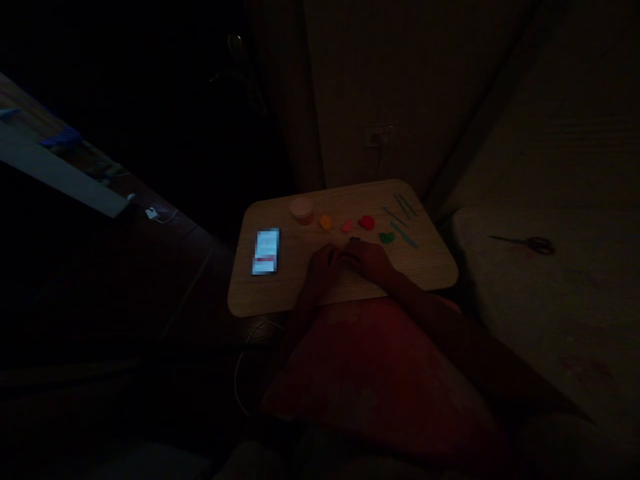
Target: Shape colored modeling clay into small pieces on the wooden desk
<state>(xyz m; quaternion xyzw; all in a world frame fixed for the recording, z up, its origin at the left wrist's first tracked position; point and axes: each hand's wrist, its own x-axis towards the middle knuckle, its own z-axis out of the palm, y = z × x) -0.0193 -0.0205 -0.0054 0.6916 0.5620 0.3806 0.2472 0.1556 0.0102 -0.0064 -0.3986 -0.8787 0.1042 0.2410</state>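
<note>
In the dim head view, my left hand (324, 265) and my right hand (371, 260) rest close together over the small wooden table (280, 293). The fingers of both are curled inward and meet. Something small and dark shows at the fingertips, too dim to make out. Just beyond the hands lie an orange lump of modelling clay (325, 222), a pink lump (347, 227) and a red lump (367, 223). A green lump (387, 237) sits right of my right hand, beside several thin bluish-green strips (404, 235).
A lidded tub (302, 211) stands at the table's back left. A lit phone (266, 251) lies on the left side. Scissors (537, 245) rest on a pale surface to the right. A wall socket (380, 136) is behind; a white cable (237, 373) hangs at lower left.
</note>
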